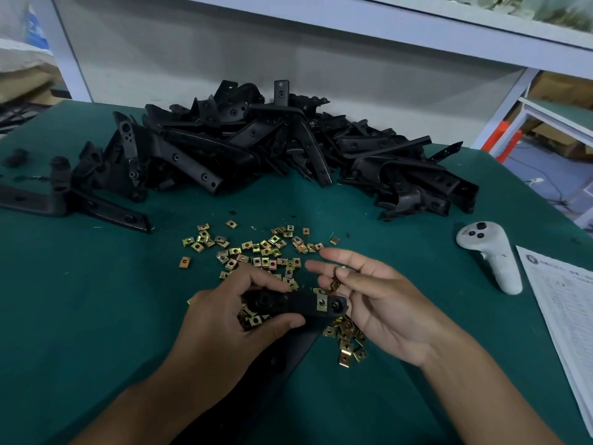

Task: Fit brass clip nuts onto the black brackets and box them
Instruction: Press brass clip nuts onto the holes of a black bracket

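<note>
I am looking down through the head camera at a dark green felt worktop [80,300]. My left hand [231,319] is gripping a long black plastic bracket [301,305] just above the worktop, fingers curled over its top and thumb under its near edge. One square brass clip nut [322,302] is already sitting on the bracket's right end, beside an open round hole [336,305]. My right hand [375,297] is hovering just beside that end, fingers loosely spread, and it seems to be pinching a second small brass clip nut [335,284] between thumb and fingertips, though blur is making that grip hard to confirm.

The risk I am judging from here: the pinched nut is small and could slip out and vanish among the loose ones below. It could also slide on crooked, leaving its hole off the bracket's hole. The bracket could twist in my left hand's grip as the nut is being pushed on.

Counting: one bracket in hand, one nut fitted, one apparently pinched. Several dozen loose brass clip nuts [256,252] are lying scattered between my hands and a large heap of black brackets [256,146], too tangled to count. One white handheld controller [494,255] and one printed paper sheet [564,316] are lying to the right. No box is showing.
</note>
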Tool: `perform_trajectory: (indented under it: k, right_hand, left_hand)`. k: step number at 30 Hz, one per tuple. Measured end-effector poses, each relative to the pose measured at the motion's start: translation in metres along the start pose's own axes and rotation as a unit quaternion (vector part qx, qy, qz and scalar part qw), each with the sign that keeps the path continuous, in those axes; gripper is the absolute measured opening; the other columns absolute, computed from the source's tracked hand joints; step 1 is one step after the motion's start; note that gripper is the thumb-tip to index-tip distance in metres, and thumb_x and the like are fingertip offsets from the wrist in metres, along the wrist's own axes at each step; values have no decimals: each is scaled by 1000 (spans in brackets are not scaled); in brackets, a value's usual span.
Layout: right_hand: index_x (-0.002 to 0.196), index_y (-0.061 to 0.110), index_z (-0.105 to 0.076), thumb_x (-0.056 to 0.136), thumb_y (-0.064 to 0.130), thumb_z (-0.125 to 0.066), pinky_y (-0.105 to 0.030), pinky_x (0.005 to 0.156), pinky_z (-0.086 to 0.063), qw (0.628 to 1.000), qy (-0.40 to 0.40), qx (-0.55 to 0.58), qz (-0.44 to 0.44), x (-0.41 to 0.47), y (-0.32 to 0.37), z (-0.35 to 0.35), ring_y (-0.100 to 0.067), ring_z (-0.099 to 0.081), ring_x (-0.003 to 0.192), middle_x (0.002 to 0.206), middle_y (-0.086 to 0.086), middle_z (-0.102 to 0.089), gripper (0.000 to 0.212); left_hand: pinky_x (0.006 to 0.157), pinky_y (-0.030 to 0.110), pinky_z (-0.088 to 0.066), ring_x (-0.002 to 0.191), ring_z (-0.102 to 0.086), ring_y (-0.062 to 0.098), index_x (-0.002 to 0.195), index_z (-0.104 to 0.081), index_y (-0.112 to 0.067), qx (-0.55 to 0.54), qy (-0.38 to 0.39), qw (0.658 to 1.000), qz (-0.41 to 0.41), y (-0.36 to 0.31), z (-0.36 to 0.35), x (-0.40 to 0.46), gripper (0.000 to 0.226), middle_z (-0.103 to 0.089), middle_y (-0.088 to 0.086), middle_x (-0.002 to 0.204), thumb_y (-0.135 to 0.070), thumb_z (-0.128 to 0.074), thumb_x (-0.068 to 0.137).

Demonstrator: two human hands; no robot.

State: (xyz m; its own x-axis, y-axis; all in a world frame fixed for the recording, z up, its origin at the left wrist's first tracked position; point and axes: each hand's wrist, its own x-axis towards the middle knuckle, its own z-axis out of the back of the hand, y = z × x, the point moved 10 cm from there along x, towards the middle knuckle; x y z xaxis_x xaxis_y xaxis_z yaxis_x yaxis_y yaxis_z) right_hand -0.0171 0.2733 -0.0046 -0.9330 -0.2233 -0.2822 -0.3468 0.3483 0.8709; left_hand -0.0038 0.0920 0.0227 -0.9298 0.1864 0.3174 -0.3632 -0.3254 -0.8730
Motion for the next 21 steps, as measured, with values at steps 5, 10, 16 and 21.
perform_trajectory:
  k: [5,10,16,21]
  right_hand:
    - [125,3,-53,94,15,-55,-15,71,-56,1000,-2,-13,-3,-1,-1,-3,-3,-60,67,116,-12,-75,34]
    - [102,14,-68,88,22,-63,-20,66,-50,998,3,-62,2,-2,-2,-5,-4,-51,64,106,-8,-76,17]
    - [106,26,-80,83,30,-69,-21,73,-51,992,0,-127,13,-3,1,-5,-5,-64,81,95,7,-75,26]
    - [114,23,-76,88,20,-64,-22,79,-57,993,19,-117,6,-6,1,-12,-16,-73,101,115,-6,-76,29]
  left_hand:
    - [68,8,-50,79,-69,-7,96,-63,-49,-6,10,1000,-5,-1,-1,-1,36,-72,-29,89,-64,-74,66]
    - [64,6,-48,74,-67,-8,94,-65,-51,-15,19,1000,2,0,-4,0,35,-72,-27,84,-65,-75,64]
    - [67,6,-46,81,-67,-7,101,-62,-54,-12,45,999,11,0,-10,0,36,-71,-29,88,-66,-70,68]
    - [64,4,-44,80,-66,-9,104,-60,-55,-24,59,998,19,-1,-12,0,31,-71,-29,91,-58,-77,79]
